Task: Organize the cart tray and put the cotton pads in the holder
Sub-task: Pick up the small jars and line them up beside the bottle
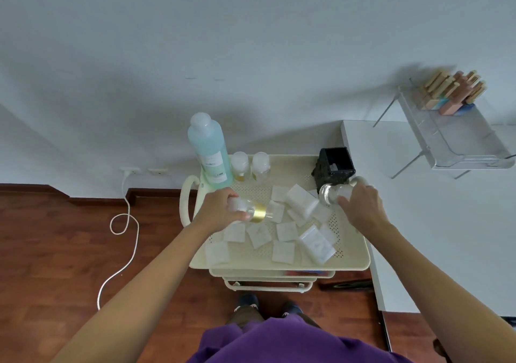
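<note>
**Bottles first, pads second**

Bottles were what I had in both hands, so the tidying step was in hand, not the loading. My left hand (pixel 220 207) was wrapped around a small clear bottle with a gold band (pixel 252 212), held tilted over the left of the cream perforated cart tray (pixel 352 254). My right hand (pixel 360 205) was closed on a clear glass bottle lying on its side (pixel 331 194), just beside the black square holder (pixel 333 167) at the tray's far right corner. The square white cotton pads (pixel 286 231) lay scattered across the tray's middle and near edge, none yet in the holder as far as I could see.

Next, I judged, both bottles wanted standing upright by the tall pale-blue plastic bottle (pixel 209 150) and the two small capped bottles (pixel 250 166) at the back, clear of the pads, before I gathered those.
</note>
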